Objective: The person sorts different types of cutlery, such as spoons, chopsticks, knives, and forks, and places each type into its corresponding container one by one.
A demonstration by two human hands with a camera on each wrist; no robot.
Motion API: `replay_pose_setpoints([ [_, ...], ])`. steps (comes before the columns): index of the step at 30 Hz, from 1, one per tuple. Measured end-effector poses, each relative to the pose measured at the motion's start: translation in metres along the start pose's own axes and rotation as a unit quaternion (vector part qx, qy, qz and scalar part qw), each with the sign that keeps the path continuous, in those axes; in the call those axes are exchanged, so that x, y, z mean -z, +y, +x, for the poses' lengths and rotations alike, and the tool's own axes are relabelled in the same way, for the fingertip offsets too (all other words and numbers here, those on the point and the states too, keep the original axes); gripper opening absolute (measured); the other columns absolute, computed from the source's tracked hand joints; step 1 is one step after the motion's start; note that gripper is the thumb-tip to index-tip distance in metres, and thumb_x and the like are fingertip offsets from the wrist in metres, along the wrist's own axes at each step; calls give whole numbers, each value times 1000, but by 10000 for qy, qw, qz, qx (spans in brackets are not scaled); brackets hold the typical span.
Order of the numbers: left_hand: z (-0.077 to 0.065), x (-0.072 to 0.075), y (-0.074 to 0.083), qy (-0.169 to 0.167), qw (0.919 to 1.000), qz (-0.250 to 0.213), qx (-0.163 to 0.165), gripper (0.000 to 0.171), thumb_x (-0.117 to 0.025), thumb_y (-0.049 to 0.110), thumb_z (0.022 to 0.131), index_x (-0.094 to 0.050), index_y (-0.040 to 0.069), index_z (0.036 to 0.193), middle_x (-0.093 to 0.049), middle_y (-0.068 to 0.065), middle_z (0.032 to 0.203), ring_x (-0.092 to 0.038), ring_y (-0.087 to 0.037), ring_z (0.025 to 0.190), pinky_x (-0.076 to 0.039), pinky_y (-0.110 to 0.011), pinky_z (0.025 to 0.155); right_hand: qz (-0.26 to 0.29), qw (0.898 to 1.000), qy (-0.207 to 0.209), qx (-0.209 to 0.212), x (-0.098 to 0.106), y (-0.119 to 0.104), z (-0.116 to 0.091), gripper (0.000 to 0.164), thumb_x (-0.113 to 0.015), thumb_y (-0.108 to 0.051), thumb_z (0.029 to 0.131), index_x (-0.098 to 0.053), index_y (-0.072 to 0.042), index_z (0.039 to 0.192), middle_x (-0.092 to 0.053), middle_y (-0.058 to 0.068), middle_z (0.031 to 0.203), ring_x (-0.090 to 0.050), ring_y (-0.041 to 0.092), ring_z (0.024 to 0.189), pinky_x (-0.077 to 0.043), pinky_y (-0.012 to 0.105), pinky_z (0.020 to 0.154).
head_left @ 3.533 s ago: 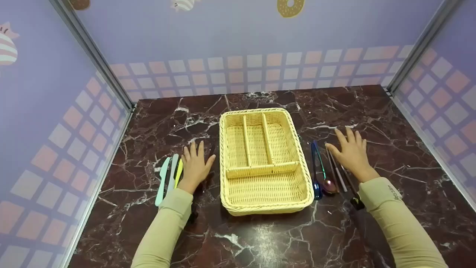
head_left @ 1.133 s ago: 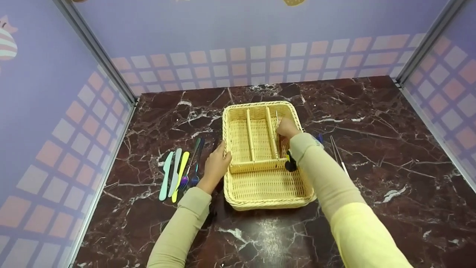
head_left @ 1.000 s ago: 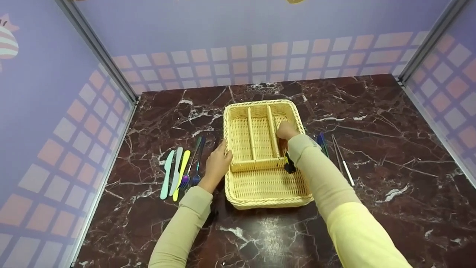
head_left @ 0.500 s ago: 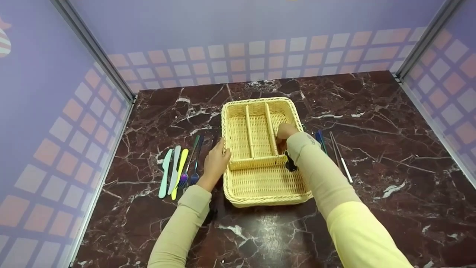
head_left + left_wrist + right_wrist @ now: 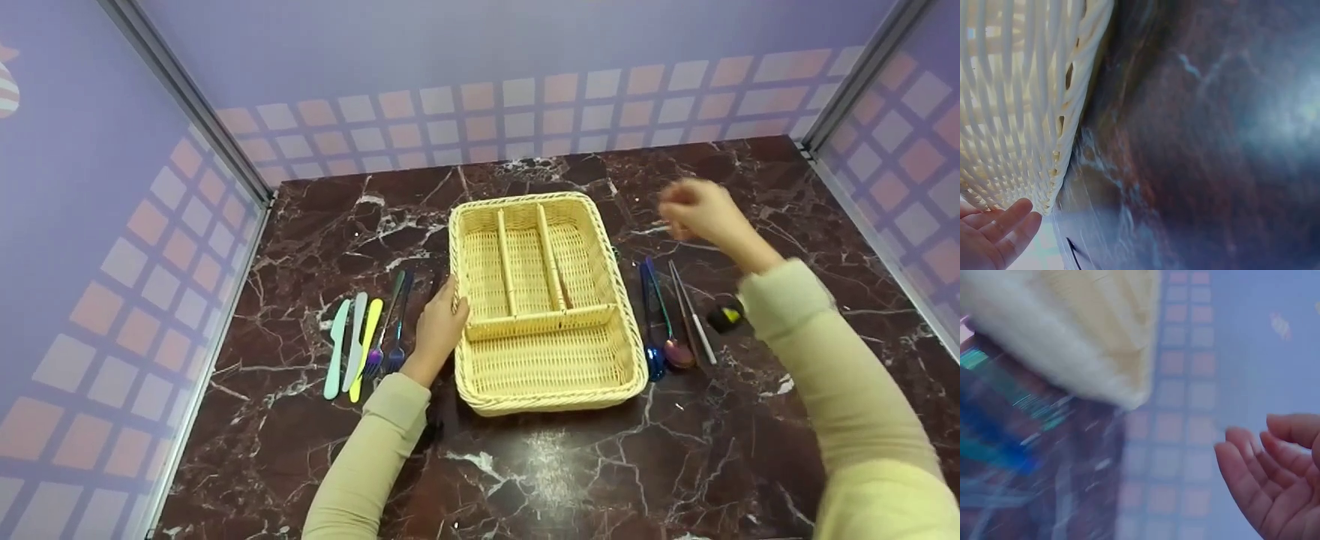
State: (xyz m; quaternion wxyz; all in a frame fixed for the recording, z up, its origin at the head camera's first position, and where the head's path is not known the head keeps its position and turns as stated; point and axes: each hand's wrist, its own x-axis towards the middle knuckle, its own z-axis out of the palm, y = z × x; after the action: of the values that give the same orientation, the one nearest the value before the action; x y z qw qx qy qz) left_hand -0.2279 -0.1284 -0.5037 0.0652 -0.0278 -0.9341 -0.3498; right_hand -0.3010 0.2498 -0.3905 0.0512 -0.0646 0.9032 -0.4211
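From here, the person's bare right hand (image 5: 699,211) is a blur; a thin brown sliver (image 5: 564,290) in the pale-yellow wicker basket (image 5: 553,402) is too slight to identify; the striped wall figure (image 5: 7,93) is cut off.

The dark marble-patterned tabletop (image 5: 540,487) supported a divided wicker basket (image 5: 551,403). Knives (image 5: 334,356) and forks (image 5: 374,360) lay to its left; spoons (image 5: 679,355) and chopsticks (image 5: 702,337) lay to its right.

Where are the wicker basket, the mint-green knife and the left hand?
Wicker basket (image 5: 551,367), head view: bare floor of its near compartment.
Mint-green knife (image 5: 334,361), head view: its handle.
Left hand (image 5: 438,330), head view: back of the hand.
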Motion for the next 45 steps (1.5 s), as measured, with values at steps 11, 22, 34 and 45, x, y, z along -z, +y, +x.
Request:
replay_pose_setpoints([
  [11,0,3,0,-47,10000,-26,-32,51,-46,21,94,-34,4,141,-44,-20,136,-26,-10,40,-39,-34,54,-587,9757,-1342,-1630,-29,109,-47,23,-55,-8,84,-53,12,94,-59,13,64,-58,15,48,-51,34,47],
  [22,1,3,2,-159,9998,-112,3,51,-46,22,95,-33,5,141,-42,-20,138,-26,-10,38,-37,-33,53,-942,9733,-1169,-1735,-37,116,-51,10,-49,-3,77,-52,5,72,-56,9,54,-56,16,41,-50,33,43],
  [34,1,1,3,-138,9999,27,-20,50,-47,21,94,-35,4,140,-43,-18,137,-33,-12,44,-42,-36,59,-864,9679,-1182,-2045,-34,118,-51,16,-52,-8,77,-55,7,72,-55,6,52,-57,15,43,-50,33,45],
  [45,-1,0,0,-100,9998,-121,82,50,-46,22,95,-35,5,141,-43,-18,137,-60,-31,71,-46,-42,69,493,9780,-799,-1862,-11,51,-29,9,-49,-4,77,-51,5,80,-54,0,52,-56,12,46,-52,30,52],
])
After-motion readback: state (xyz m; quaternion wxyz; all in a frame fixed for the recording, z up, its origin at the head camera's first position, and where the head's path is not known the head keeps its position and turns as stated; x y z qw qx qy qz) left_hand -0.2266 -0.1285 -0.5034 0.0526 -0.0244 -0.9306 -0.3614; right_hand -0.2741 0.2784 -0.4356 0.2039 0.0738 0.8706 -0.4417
